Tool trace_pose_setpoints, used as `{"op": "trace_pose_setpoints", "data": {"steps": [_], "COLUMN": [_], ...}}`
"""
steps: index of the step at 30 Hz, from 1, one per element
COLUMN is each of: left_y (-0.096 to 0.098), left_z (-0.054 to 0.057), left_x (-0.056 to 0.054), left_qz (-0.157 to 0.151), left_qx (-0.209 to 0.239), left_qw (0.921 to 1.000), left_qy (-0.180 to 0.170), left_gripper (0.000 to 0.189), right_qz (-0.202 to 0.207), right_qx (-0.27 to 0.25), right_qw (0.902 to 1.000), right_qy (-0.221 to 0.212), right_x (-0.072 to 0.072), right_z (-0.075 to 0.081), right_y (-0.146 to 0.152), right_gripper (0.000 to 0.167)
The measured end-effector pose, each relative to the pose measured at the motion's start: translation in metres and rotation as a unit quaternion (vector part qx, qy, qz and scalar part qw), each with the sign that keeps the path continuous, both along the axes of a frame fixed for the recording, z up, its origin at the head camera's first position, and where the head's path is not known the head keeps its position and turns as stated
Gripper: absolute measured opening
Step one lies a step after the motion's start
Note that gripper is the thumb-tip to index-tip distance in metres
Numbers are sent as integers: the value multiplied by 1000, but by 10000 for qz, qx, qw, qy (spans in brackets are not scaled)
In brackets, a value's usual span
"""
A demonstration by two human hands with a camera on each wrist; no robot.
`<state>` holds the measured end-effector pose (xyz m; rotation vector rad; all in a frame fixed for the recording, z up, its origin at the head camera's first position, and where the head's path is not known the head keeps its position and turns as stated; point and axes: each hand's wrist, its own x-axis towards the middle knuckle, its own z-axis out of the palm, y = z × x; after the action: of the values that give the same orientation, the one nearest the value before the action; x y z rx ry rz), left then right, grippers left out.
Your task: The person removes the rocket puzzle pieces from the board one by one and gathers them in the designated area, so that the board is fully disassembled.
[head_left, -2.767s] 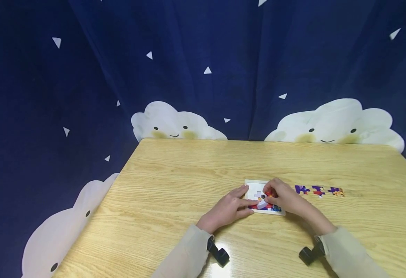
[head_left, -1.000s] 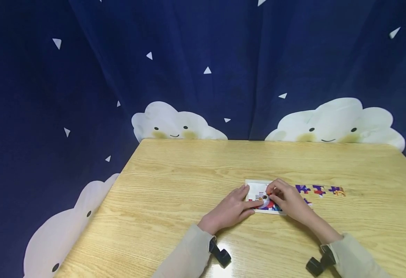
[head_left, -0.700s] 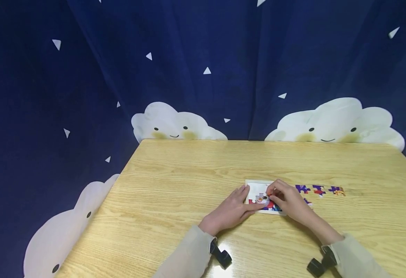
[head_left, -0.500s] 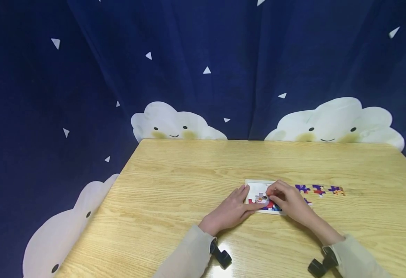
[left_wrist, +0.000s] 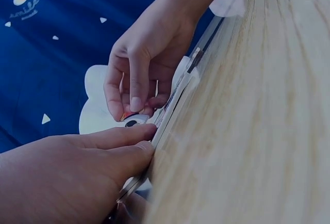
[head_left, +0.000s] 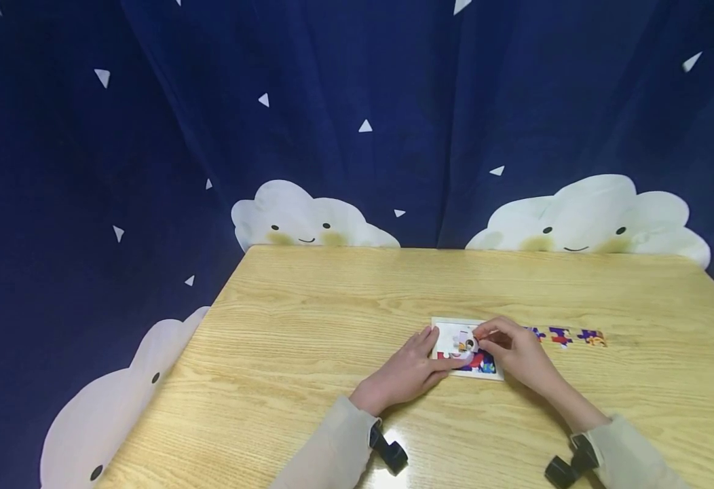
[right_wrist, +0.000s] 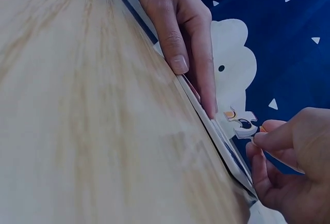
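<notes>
My right hand [head_left: 518,356] pinches a puzzle piece [right_wrist: 241,131] between its thumb and fingers. The piece is just over the white-edged puzzle tray [head_left: 451,320], which lies flat on the wooden table [head_left: 332,305]. My left hand [head_left: 396,371] rests on the tray's left side, fingers out straight. Three loose pieces [head_left: 560,337] sit in a row to the right.

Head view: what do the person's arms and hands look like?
The left hand and right hand are bare, without gloves. The left sleeve and right sleeve are plain pale beige. The left wrist mount and right wrist mount are black with blocky ends; no cables show.
</notes>
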<state>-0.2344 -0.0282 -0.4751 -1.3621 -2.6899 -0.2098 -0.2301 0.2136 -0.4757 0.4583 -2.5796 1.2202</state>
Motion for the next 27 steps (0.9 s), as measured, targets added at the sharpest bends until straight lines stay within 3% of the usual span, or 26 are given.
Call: {"op": "trace_pose_setpoints", "data": {"steps": [9,23,27], "left_y": [0,-1,-1], "left_z": [0,1,2], "left_x": [1,2,2], "left_qz": [-13,9,12], "left_qx": [40,117,114], "left_qw": [9998,9997,9997], "left_qy": [-179,-230,-201], "left_gripper": [39,38,38], "right_qz": [-69,-349,-352], "right_qx": [-100,46,64], "right_qw": [9996,9989,9992], "right_qy": [256,-314,-193], "right_x": [6,21,24], "right_z": [-1,2,-1], "right_y": [15,44,52], "right_gripper": [18,19,20]}}
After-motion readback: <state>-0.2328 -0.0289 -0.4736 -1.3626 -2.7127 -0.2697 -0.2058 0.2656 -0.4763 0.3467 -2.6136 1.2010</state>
